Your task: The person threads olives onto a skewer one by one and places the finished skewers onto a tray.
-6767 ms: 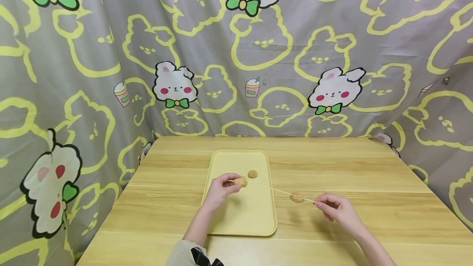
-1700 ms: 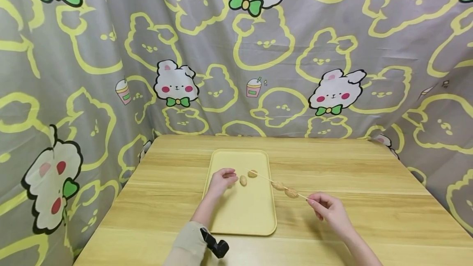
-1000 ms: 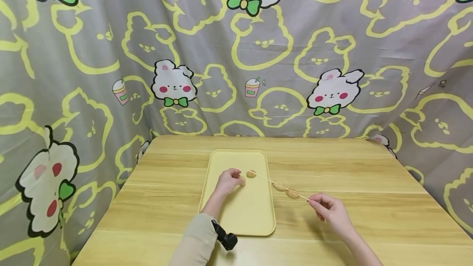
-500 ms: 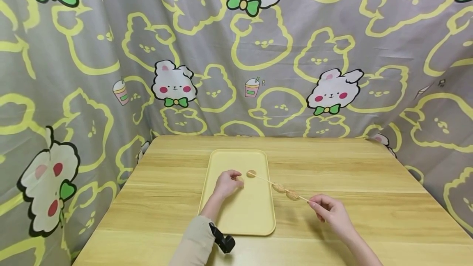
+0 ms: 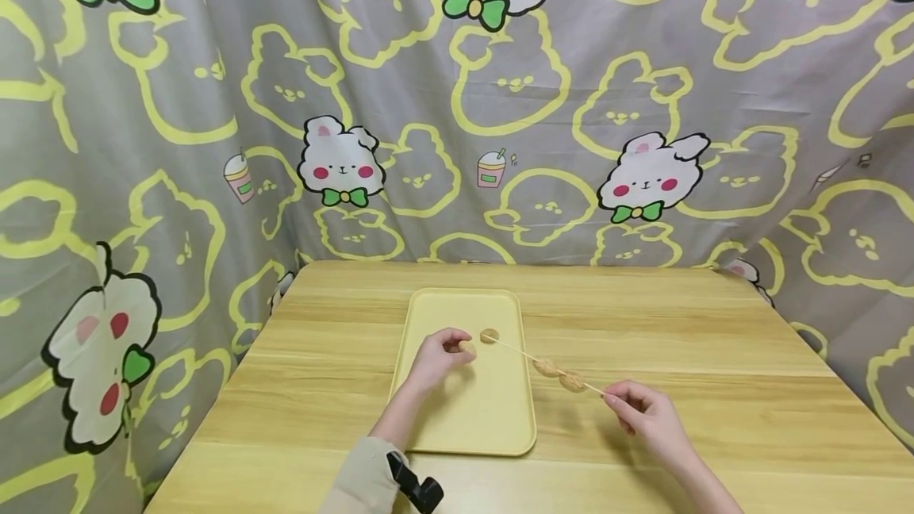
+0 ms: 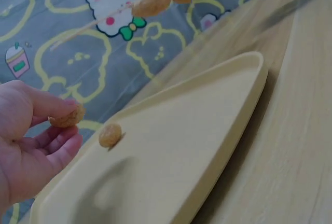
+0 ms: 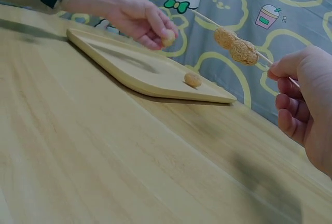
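My right hand [image 5: 648,412] pinches the lower end of a thin wooden skewer [image 5: 511,348], which slants up and to the left. Threaded on it near the fingers are two golden-brown fried balls [image 7: 244,53], side by side, and the pointed end is bare. Between thumb and fingertips my left hand [image 5: 437,359] holds another fried ball [image 6: 67,116], raised over the yellow tray [image 5: 477,419]. One more fried ball [image 6: 110,135] lies on the tray; in the head view the skewer's tip overlaps it.
The tray lies on a wooden table [image 5: 664,324], left of its middle. A patterned grey curtain [image 5: 543,117] hangs behind the table and along its sides. A black device [image 5: 416,484] is strapped to the left sleeve.
A second ball has come onto the skewer since the oldest frame. My left hand has since taken a ball from the tray and lifted it; the right hand has shifted slightly right and down.
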Available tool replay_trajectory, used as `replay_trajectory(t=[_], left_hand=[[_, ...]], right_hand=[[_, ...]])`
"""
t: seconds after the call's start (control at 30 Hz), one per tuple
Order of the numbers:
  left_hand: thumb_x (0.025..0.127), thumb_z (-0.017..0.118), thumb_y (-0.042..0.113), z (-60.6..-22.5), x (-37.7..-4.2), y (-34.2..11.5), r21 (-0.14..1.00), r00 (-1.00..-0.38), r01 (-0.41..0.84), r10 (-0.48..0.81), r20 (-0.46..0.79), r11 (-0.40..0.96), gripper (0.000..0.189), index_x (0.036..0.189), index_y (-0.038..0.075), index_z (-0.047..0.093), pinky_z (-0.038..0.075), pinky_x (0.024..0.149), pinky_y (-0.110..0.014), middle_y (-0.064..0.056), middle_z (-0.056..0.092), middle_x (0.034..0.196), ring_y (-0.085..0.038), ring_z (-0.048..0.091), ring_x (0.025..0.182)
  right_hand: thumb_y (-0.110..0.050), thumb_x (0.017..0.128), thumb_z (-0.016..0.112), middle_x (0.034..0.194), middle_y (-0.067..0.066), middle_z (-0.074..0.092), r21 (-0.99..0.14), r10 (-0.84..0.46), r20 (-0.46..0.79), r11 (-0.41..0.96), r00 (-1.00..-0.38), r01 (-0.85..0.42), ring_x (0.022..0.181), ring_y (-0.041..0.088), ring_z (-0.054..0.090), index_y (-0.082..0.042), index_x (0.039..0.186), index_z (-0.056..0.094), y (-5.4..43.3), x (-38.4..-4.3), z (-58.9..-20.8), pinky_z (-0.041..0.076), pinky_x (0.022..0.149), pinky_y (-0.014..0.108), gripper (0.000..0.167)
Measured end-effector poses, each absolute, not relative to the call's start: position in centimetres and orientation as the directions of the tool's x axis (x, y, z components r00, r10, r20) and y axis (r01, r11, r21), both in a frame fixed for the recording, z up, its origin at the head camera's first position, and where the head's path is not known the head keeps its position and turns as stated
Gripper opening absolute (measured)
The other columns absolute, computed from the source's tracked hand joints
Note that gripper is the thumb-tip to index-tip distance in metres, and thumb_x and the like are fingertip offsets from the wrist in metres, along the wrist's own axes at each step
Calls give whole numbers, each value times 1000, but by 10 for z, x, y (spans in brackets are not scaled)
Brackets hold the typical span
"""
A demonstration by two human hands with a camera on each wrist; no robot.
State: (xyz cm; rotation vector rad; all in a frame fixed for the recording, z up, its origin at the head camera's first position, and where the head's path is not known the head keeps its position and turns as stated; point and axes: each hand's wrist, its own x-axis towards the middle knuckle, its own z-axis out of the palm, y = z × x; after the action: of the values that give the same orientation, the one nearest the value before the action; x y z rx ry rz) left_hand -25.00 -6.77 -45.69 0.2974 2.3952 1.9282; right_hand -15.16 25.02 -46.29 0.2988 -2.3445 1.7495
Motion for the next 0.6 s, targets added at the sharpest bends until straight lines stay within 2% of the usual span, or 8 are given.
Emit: replay_trajectory(t=[0.37,0.6], left_hand=[[78,67,-6,-415,-216,-63,985,-970,125,224,96,120,29,104,-16,56,46,64,-16,-17,58,90,-15,52,77],[78,66,-7,-413,-211,-65,992,-972,105,218,89,64,26,102,-16,57,47,66,-16,-16,63,90,-13,56,79]], right_hand=[[3,86,59,55,4,48,-917,-65,267,288,-961,-274,47,10,44,11,88,60,252,-151,-469,39,39,25,8],[4,86,60,55,3,48,-917,-81,280,273,-957,-291,46,10,44,10,87,61,253,-149,-469,38,38,26,6]])
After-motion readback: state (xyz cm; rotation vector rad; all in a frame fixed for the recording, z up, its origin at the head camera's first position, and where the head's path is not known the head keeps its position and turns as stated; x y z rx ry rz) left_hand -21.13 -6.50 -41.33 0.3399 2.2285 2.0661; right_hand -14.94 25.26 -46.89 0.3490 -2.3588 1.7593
